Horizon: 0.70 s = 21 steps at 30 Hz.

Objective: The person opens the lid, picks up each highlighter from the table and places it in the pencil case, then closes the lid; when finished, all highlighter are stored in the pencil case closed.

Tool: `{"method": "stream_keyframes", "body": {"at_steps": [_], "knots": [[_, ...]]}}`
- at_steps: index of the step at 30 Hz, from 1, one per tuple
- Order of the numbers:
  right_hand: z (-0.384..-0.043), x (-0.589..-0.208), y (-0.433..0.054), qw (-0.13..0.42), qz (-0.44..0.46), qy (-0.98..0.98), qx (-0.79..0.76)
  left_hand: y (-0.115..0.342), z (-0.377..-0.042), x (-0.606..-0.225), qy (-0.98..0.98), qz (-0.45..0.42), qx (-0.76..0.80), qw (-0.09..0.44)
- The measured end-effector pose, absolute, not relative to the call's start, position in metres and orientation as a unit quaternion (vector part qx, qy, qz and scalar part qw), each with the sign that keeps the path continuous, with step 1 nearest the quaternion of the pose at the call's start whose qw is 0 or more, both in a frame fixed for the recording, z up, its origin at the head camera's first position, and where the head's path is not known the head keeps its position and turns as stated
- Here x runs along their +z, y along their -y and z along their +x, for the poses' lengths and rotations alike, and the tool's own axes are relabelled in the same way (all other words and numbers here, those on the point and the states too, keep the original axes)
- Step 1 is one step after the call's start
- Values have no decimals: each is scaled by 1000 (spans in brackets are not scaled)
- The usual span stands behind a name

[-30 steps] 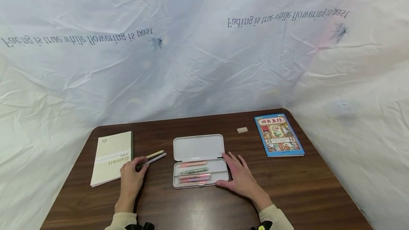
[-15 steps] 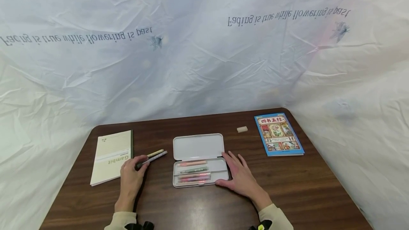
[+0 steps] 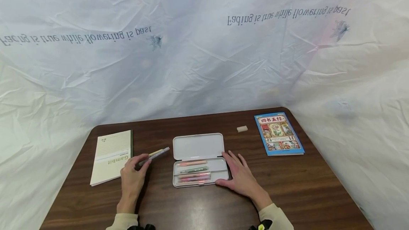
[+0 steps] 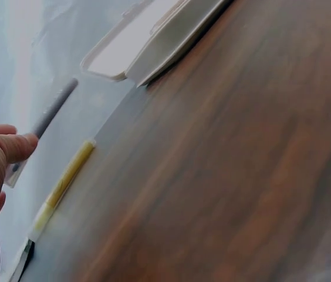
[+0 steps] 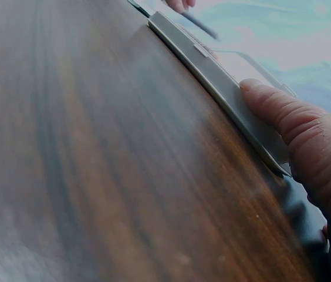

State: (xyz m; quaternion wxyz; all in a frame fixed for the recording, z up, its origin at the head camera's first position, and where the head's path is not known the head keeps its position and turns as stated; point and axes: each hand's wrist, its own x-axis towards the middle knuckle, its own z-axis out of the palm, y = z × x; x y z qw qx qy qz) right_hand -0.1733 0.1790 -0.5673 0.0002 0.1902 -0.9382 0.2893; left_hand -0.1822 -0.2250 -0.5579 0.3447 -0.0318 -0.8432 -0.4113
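My left hand pinches a grey pen between thumb and fingers, right of the cream notebook. In the left wrist view the grey pen is raised, with a yellow pen lying on the table below it. An opened white pencil case stands mid-table, its lid folded back. Several pens lie in its tray, pinkish ones and a green one. My right hand holds the case's right end, thumb on the near wall and fingers by the hinge corner.
An eraser lies behind the case to the right. Beyond it is a blue illustrated book near the table's right edge. A pale printed cloth hangs around the back and sides of the brown table.
My left hand has lifted the grey pen slightly and shifted it a little to the right, towards the case. The right hand and the case have stayed in place.
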Motion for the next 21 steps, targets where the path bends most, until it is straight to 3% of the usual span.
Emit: {"method": "stream_keyframes", "body": {"at_steps": [7, 21], "knots": [[-173, -567, -179, 18, 194, 937, 289, 201, -180, -554, 827, -89, -420, 364], [-174, -567, -180, -3, 192, 939, 287, 149, -182, -565, 845, -176, -407, 298]]}}
